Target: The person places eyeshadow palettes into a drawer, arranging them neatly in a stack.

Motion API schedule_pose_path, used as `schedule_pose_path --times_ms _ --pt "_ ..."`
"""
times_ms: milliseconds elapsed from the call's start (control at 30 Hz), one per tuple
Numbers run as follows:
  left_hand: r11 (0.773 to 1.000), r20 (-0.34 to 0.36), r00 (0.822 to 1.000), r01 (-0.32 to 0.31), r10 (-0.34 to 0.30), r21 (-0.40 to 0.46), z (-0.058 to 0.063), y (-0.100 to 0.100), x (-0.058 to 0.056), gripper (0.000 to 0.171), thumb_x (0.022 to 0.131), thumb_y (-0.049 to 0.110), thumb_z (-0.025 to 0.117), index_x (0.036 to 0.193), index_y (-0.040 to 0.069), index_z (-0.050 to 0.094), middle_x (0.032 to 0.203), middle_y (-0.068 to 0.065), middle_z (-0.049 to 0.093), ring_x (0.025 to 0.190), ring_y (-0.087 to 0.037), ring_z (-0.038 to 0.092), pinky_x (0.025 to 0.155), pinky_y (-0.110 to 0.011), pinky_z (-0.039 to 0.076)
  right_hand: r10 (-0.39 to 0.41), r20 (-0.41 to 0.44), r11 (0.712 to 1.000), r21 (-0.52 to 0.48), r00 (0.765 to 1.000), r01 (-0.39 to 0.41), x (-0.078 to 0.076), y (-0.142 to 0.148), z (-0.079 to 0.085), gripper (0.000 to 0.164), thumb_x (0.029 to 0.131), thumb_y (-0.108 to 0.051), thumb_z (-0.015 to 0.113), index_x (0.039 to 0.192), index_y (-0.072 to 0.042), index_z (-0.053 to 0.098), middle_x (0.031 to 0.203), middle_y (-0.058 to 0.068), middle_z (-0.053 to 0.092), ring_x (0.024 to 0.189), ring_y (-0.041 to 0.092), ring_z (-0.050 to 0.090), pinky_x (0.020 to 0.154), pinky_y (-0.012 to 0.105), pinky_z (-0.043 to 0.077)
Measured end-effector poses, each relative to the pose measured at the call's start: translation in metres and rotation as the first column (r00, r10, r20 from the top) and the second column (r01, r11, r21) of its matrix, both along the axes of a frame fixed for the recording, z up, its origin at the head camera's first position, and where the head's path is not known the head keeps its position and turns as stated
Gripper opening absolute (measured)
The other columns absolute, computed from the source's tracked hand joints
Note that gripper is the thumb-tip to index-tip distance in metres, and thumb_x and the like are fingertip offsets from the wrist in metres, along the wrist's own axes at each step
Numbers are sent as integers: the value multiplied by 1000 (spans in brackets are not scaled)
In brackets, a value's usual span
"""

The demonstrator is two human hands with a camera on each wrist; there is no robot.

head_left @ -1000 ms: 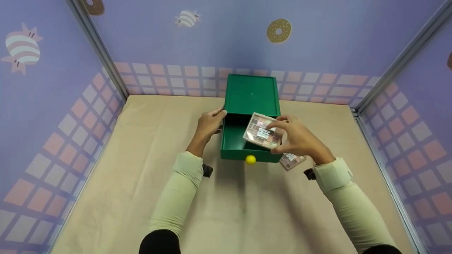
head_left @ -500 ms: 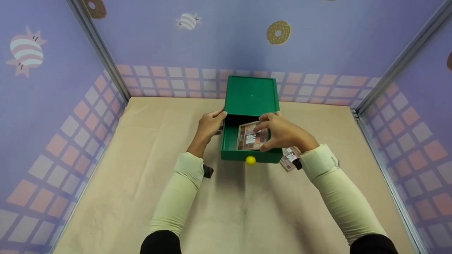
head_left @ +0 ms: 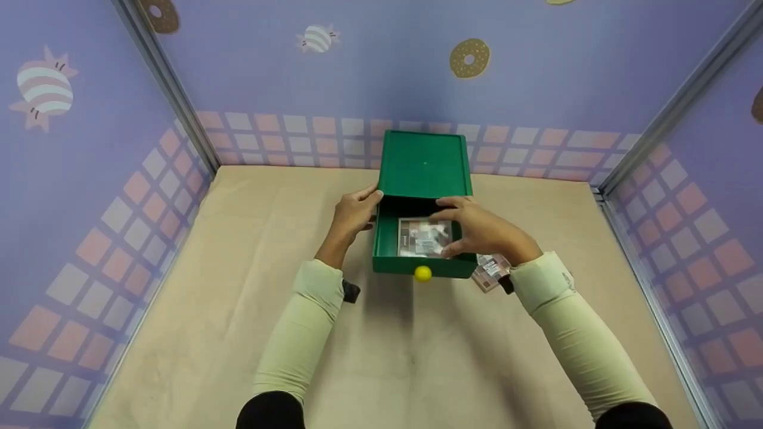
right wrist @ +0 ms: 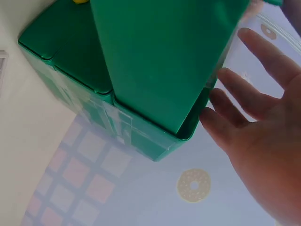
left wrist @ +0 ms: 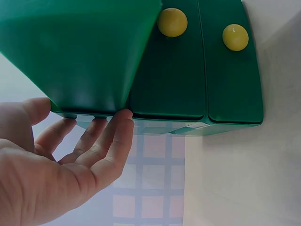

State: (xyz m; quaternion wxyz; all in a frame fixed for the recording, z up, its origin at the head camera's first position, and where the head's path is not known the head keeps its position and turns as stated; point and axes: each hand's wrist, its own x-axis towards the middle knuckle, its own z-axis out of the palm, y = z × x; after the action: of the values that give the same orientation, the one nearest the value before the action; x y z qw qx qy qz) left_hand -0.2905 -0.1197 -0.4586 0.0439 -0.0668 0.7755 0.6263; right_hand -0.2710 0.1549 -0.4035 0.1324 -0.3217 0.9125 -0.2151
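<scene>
While the left hand grips the green cabinet by its edge, the right hand, fingers part-spread at the palette inside the pulled-out drawer, hold unclear, should settle it level and gently.

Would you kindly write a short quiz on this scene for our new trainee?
1. True or false: the left hand is touching the green cabinet.
2. Multiple choice: the knob on the open drawer is (a) red, (b) yellow, (c) white.
3. Fill in: one palette is inside the open drawer, and another palette lies outside the cabinet, on the ____.
Key: 1. True. 2. b. 3. Tabletop.
</scene>
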Motion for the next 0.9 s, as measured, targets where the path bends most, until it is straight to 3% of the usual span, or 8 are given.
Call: schedule_pose_path --times_ms 200,400,733,900 --pt "1000 0 1000 4 -4 0 -1 0 1 49 103 43 56 149 27 54 144 -11 62 102 -27 74 92 -47 59 -77 -77 993 -99 994 70 -2 11 -3 56 93 -26 77 143 -10 60 158 16 41 145 42 38 118 60 34" --pt "1000 -1 1000 0 0 -10 -1 -1 0 47 103 44 55 148 32 55 140 -8 64 98 -23 73 82 -37 61 -199 -126 961 -218 972 169 -6 22 -5 51 98 -27 70 142 -4 58 153 19 45 141 42 42 118 60 35" --pt "1000 8 1000 0 0 -8 -2 -2 -2 46 103 44 55 148 31 56 143 -8 62 101 -24 75 83 -36 60 -458 -169 850 -372 873 374 -17 46 -28 55 99 -24 68 143 4 53 147 27 48 139 46 42 118 60 32" --pt "1000 3 1000 0 0 6 -1 -2 -2 47 103 43 56 148 29 56 142 -9 63 101 -26 75 89 -44 60 -514 -122 823 -348 849 448 -20 63 -44 56 99 -24 67 144 6 51 148 30 46 138 48 42 117 61 32"
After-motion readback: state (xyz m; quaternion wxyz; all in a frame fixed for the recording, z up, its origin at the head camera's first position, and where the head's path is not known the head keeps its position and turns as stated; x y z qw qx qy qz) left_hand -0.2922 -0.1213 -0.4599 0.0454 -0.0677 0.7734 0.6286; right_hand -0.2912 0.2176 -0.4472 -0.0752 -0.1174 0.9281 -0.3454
